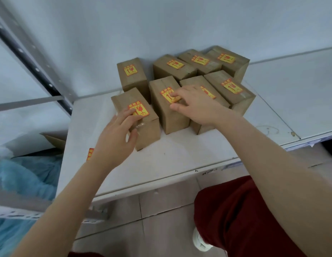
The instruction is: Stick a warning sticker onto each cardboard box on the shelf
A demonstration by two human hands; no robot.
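Several brown cardboard boxes stand in two rows on the white shelf (180,156), each with a yellow and red warning sticker on top. My left hand (115,136) rests on the front-left box (148,134), fingertips touching its sticker (140,109), thumb against the box's front face. My right hand (196,106) lies over the front middle box (172,119), fingers pressing on the lower edge of its sticker (168,94). That hand partly hides the sticker (208,92) of the neighbouring box. A loose sticker (90,153) peeks out beside my left wrist.
A grey perforated shelf post (31,60) runs diagonally at the left. Behind the boxes is a pale wall. Blue plastic (28,179) and an open carton (55,140) lie lower left. My red-trousered knee (235,210) is below the shelf edge.
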